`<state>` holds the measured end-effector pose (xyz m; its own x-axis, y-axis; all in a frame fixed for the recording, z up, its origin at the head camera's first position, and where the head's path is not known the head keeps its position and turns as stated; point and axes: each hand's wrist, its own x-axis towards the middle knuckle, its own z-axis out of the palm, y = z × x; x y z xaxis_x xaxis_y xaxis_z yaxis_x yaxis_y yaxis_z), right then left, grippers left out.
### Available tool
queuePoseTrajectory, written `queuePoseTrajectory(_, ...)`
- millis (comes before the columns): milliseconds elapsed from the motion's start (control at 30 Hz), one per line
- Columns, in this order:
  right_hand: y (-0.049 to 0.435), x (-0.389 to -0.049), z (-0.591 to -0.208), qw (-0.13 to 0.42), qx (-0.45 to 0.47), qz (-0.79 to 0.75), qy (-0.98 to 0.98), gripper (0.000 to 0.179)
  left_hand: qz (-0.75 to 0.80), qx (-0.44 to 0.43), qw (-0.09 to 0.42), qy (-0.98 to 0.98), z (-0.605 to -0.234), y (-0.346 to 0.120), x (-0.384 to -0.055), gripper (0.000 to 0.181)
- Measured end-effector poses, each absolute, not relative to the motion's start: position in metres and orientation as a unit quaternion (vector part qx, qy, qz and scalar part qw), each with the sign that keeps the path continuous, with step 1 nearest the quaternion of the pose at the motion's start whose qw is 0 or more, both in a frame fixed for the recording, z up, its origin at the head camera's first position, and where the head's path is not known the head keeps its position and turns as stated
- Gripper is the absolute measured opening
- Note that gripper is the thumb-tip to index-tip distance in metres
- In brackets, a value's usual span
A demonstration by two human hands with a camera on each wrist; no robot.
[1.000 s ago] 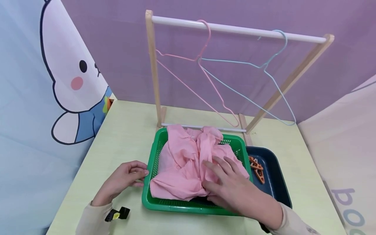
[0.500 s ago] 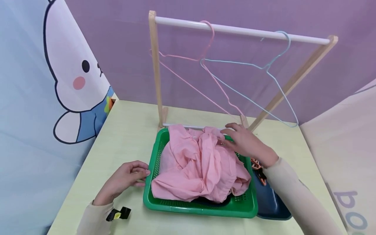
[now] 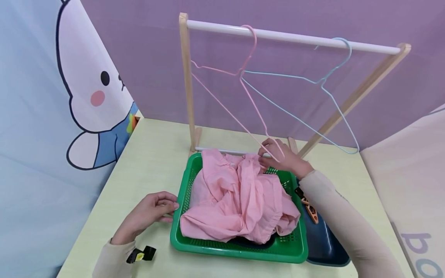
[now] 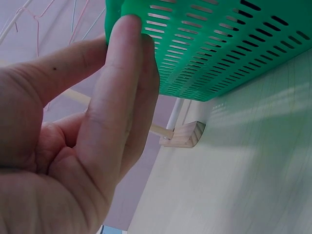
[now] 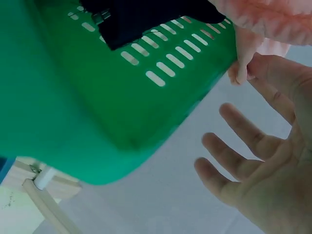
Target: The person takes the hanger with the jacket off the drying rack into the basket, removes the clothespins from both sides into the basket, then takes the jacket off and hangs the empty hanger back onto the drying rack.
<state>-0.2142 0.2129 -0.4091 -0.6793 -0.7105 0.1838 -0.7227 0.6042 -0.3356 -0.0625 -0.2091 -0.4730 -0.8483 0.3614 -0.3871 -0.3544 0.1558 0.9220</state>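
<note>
A pink shirt (image 3: 229, 200) lies bunched in a green basket (image 3: 208, 247). My right hand (image 3: 288, 159) is at the basket's far right corner, partly behind the pink hanger. In the right wrist view its thumb and index finger pinch an edge of the pink cloth, while the other fingers are spread. At the basket's left side, my left hand (image 3: 149, 210) holds the rim, with thumb and fingertips against it in the left wrist view. Dark cloth (image 5: 146, 22) lies under the shirt, mostly hidden.
Behind the basket stands a rack with a white rail (image 3: 295, 37). A pink hanger (image 3: 226, 108) and a light blue hanger (image 3: 299, 119) hang from it. A dark blue tray (image 3: 323, 243) with orange clothespins (image 3: 311, 212) sits right of the basket, partly under my right sleeve.
My right hand left the front of the shirt, reached the far right corner and pinched cloth there. The shirt's right part lies more spread out. My left hand stays at the rim.
</note>
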Motion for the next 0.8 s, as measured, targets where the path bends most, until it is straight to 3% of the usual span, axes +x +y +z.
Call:
queuePoseTrajectory(200, 0.224, -0.192, -0.398, 0.063, 0.361, 0.176, -0.914, 0.006, 0.649, 0.003, 0.276, 0.709, -0.473, -0.209, -0.063, 0.037)
queuePoseTrajectory(433, 0.238, -0.14, -0.378, 0.092, 0.325, 0.142, -0.93, 0.009, 0.648, 0.004, 0.274, 0.711, -0.473, -0.209, -0.063, 0.031)
queuePoseTrajectory(800, 0.266, -0.092, -0.391, 0.058, 0.286, 0.13, -0.948, 0.013, 0.644, 0.002, 0.27, 0.715, -0.475, -0.209, -0.063, 0.038)
